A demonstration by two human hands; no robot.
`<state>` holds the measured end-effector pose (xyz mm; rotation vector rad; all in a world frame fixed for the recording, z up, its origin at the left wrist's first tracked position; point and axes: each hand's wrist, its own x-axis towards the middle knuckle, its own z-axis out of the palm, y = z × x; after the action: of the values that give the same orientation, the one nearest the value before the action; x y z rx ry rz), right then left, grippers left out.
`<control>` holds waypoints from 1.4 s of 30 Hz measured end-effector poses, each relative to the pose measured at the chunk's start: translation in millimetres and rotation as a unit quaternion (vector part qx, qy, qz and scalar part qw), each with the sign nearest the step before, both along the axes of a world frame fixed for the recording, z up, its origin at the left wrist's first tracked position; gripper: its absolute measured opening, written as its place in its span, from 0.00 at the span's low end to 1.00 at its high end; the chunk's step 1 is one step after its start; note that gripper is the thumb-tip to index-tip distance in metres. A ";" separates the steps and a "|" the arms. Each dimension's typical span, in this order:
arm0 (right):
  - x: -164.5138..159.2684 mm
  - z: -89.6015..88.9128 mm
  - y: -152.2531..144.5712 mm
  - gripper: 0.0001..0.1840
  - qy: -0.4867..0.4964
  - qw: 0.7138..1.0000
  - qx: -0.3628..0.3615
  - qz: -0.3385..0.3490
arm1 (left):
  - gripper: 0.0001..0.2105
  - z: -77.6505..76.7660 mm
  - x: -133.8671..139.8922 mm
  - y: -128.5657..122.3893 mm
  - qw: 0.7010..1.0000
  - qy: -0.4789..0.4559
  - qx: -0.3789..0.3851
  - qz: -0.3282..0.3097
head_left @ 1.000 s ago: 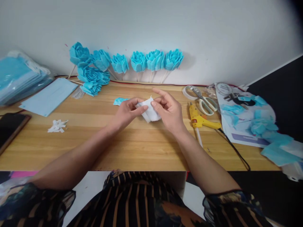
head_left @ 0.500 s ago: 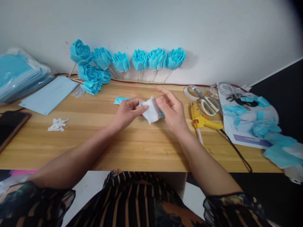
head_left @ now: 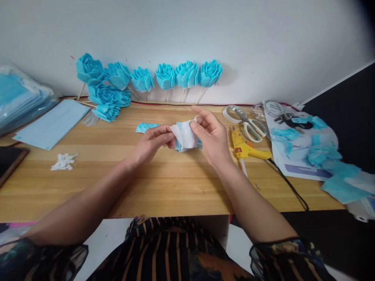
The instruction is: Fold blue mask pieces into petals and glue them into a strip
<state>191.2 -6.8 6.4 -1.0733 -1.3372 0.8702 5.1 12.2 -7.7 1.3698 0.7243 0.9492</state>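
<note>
Between my hands, above the wooden table (head_left: 172, 191), is a small stack of white and light-blue fabric pieces (head_left: 186, 136), its layers partly separated. My left hand (head_left: 154, 141) pinches its left edge between thumb and fingers. On the other side, my right hand (head_left: 211, 134) grips its upper right corner with the thumb in front; the index finger sticks out above. Some blue fabric shows under the stack, partly covered by my right fingers. Just behind my left hand lies a blue scalloped strip (head_left: 146, 127).
Several blue fabric flowers (head_left: 165, 76) on sticks lean on the wall. Right of my hands are a yellow glue gun (head_left: 249, 150), scissors (head_left: 254, 130) and a tape roll (head_left: 232, 114). At left lie flat blue sheets (head_left: 52, 123), white scraps (head_left: 63, 161) and a phone (head_left: 10, 162).
The white top piece has folded over and blue layers now show beneath it. My left fingers have shifted to the stack's left edge. The whole view has swung slightly.
</note>
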 end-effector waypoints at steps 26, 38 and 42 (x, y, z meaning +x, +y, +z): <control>-5.0 -3.7 -2.8 0.18 0.046 0.998 -0.030 0.039 | 0.15 5.3 7.7 -2.7 0.999 -0.014 -0.001 0.042; -5.3 -2.2 -5.0 0.20 0.032 0.997 -0.026 0.072 | 0.10 4.3 6.2 -1.7 0.999 -0.011 0.000 0.048; -6.3 -2.0 -5.1 0.21 0.038 0.996 -0.022 0.079 | 0.10 1.7 5.5 -1.1 0.998 -0.012 -0.006 0.059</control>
<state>185.0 -11.9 4.3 -0.9681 -1.3574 1.0518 10.5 11.1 -6.0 1.3135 0.7983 1.0503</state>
